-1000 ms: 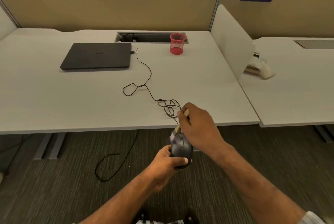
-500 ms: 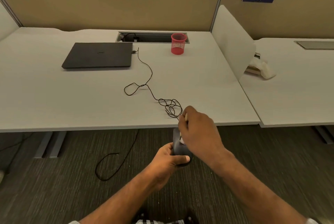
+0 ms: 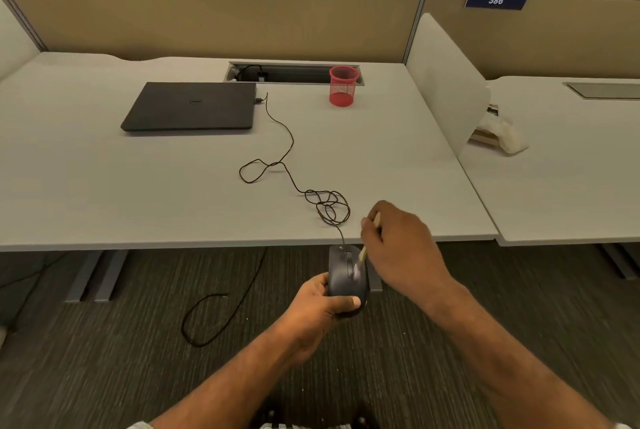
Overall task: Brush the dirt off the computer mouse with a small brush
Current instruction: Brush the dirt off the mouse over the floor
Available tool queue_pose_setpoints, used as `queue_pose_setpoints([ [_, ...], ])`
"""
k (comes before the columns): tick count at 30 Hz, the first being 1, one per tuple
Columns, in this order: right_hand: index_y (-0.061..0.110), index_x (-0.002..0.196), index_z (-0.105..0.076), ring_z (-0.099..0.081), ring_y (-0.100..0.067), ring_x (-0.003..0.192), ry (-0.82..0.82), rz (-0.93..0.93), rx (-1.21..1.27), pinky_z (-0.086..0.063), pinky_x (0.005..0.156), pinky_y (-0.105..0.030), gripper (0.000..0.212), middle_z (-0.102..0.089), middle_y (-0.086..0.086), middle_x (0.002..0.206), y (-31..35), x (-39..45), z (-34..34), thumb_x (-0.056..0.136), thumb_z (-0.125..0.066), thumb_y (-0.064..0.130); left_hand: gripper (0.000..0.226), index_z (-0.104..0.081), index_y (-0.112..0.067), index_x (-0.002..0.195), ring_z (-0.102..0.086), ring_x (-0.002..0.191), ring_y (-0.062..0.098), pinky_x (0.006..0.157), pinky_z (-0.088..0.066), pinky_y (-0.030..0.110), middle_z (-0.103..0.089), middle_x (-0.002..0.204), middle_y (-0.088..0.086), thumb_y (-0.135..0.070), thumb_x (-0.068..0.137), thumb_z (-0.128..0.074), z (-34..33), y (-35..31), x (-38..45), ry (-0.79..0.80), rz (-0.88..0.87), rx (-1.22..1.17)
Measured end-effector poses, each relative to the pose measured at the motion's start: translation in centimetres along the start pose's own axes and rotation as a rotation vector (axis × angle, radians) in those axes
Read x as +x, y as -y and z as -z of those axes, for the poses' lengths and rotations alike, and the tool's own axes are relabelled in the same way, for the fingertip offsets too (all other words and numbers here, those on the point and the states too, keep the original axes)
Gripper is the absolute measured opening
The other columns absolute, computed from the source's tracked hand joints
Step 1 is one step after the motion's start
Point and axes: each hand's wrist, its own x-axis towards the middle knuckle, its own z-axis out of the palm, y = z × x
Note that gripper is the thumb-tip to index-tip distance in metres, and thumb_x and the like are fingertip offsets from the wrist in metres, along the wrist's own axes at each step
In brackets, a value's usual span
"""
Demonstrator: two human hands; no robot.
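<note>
A black wired computer mouse (image 3: 343, 273) is held in the air just below the desk's front edge. My left hand (image 3: 320, 307) grips it from below, thumb across its near end. My right hand (image 3: 401, 248) pinches a small brush (image 3: 363, 252) with a pale wooden handle. The whitish bristles touch the top of the mouse beside the scroll wheel. The mouse cable (image 3: 294, 183) runs in loops over the desk to a closed black laptop (image 3: 190, 106).
The white desk (image 3: 104, 186) carries the laptop at back left and a red mesh pen cup (image 3: 343, 86) near a cable slot. A white divider (image 3: 446, 82) separates a neighbouring desk with a pale bag (image 3: 502, 134). Another black cable (image 3: 221, 311) lies on the carpet.
My right hand has shifted to the right and up a little, uncovering the mouse's top. The brush bristles now lie on the upper face of the mouse. The left hand keeps its hold.
</note>
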Motion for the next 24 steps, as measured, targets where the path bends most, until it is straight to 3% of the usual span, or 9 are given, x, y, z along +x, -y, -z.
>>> queue_pose_setpoints([
  [5,0.025,0.097,-0.054,-0.059,-0.005,0.067,0.049,-0.009,0.173,-0.041,0.057,-0.017,0.011,-0.058,0.01,0.073,0.8,-0.3,-1.2,0.1,-0.048,0.034,0.05,-0.06,-0.007,0.131,-0.068,0.121,0.033,0.103,-0.058,0.045,-0.067,0.133,0.017,0.009,0.084,-0.071,0.0,0.0,0.0,0.007,0.009,-0.022],
  [9,0.025,0.101,-0.057,-0.06,-0.004,0.069,0.02,0.009,0.282,-0.042,0.057,-0.015,0.011,-0.059,0.013,0.073,0.4,0.2,-0.1,0.099,-0.05,0.034,0.052,-0.061,-0.01,0.13,-0.072,0.116,0.029,0.09,-0.061,0.034,-0.071,0.129,0.014,0.006,0.082,-0.075,0.2,-0.2,-0.2,0.006,-0.011,0.014],
  [12,0.024,0.096,-0.058,-0.058,-0.008,0.068,0.029,0.058,0.259,-0.046,0.058,-0.024,0.011,-0.059,0.013,0.071,0.3,1.0,1.1,0.099,-0.051,0.033,0.054,-0.059,-0.012,0.131,-0.073,0.113,0.027,0.085,-0.06,0.03,-0.071,0.128,0.013,0.004,0.082,-0.077,0.2,-0.2,-0.2,-0.011,-0.025,0.057],
  [18,0.028,0.086,-0.051,-0.056,-0.009,0.069,0.32,0.146,0.116,-0.038,0.059,-0.026,0.017,-0.059,0.009,0.072,0.8,2.2,1.0,0.099,-0.049,0.039,0.051,-0.062,-0.012,0.131,-0.074,0.112,0.025,0.091,-0.06,0.034,-0.072,0.127,0.012,0.005,0.084,-0.074,0.3,0.0,0.0,-0.004,-0.016,0.065],
  [21,0.023,0.094,-0.053,-0.058,-0.015,0.074,0.281,0.158,0.033,-0.044,0.064,-0.031,0.019,-0.062,0.004,0.079,1.0,2.9,0.3,0.1,-0.046,0.04,0.053,-0.062,-0.012,0.132,-0.072,0.115,0.025,0.091,-0.06,0.034,-0.071,0.129,0.011,0.005,0.083,-0.075,0.2,0.2,-0.1,-0.017,-0.008,0.089],
  [24,0.021,0.093,-0.051,-0.054,-0.01,0.063,0.162,0.194,-0.024,-0.039,0.056,-0.03,0.021,-0.059,0.006,0.07,0.8,3.8,0.2,0.101,-0.044,0.038,0.056,-0.06,-0.011,0.134,-0.071,0.115,0.024,0.089,-0.061,0.031,-0.07,0.13,0.01,0.004,0.083,-0.077,0.0,0.4,-0.2,-0.024,-0.002,0.101],
])
